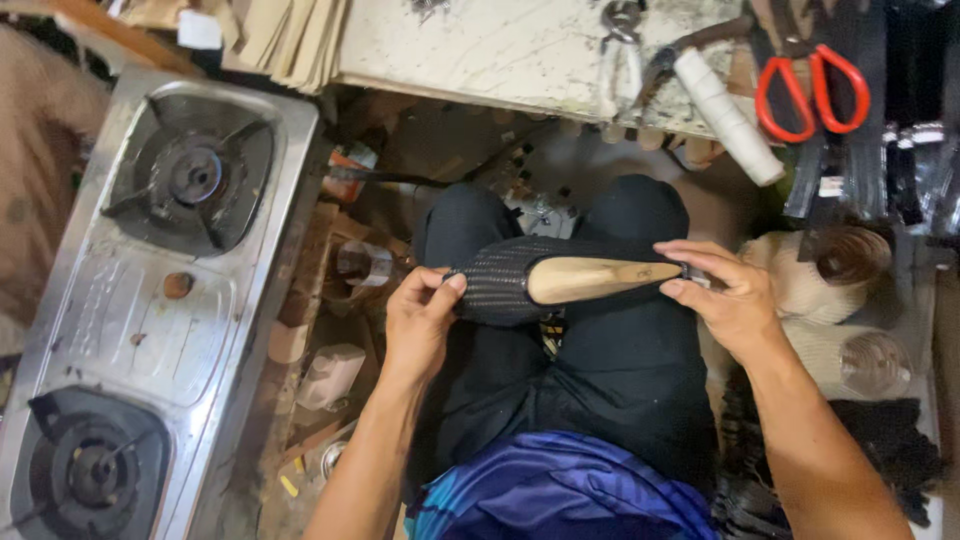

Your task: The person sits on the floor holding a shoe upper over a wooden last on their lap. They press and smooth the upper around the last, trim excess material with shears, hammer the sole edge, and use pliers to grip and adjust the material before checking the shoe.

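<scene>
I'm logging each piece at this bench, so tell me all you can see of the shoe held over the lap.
The shoe is a slim flat with a black woven-looking upper and a pale tan inside. It lies sideways above the knees, toe under the left hand, heel pinched by the right hand.

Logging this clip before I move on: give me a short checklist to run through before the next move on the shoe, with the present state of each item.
1. Left hand on the toe end of the black woven shoe: ok, thumb and fingers touch it.
2. Right hand on the heel end: ok, fingertips pinch it.
3. Shoe supported over the lap: ok, held level between both hands.
4. Pale wooden last seated inside the shoe: cannot tell, only its top shows.
5. Red-handled scissors on the worktop: ok, lying untouched.
6. Gas stove off: cannot tell, though no flame is visible.
</scene>
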Demonstrator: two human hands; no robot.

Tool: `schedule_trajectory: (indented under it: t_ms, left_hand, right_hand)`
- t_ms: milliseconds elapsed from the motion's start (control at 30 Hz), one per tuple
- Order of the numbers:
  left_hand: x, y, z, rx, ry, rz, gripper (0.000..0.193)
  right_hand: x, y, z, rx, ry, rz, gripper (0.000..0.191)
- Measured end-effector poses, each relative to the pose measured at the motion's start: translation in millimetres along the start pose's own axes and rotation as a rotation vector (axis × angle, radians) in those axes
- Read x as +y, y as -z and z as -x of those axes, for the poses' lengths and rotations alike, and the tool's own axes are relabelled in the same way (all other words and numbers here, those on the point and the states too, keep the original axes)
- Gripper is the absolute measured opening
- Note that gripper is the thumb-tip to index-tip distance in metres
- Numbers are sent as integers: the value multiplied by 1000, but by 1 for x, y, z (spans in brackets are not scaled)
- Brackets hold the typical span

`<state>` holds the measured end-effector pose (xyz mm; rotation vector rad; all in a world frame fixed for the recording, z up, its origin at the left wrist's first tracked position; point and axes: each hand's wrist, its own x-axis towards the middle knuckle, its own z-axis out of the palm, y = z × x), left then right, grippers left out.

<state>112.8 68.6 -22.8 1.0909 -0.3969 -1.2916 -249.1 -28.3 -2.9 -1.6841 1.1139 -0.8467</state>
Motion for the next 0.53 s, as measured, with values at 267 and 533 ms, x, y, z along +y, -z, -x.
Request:
schedule_trajectory:
  t_ms: [267,533]
  left_hand:
    - [-12,16,23,-10,-40,-8,12]
    - [-17,29,57,-101,-153,101,11]
  right_hand:
    - [3,-5,25,17,6,-253,40]
    - [-37,-23,69,49,-7,-515,40]
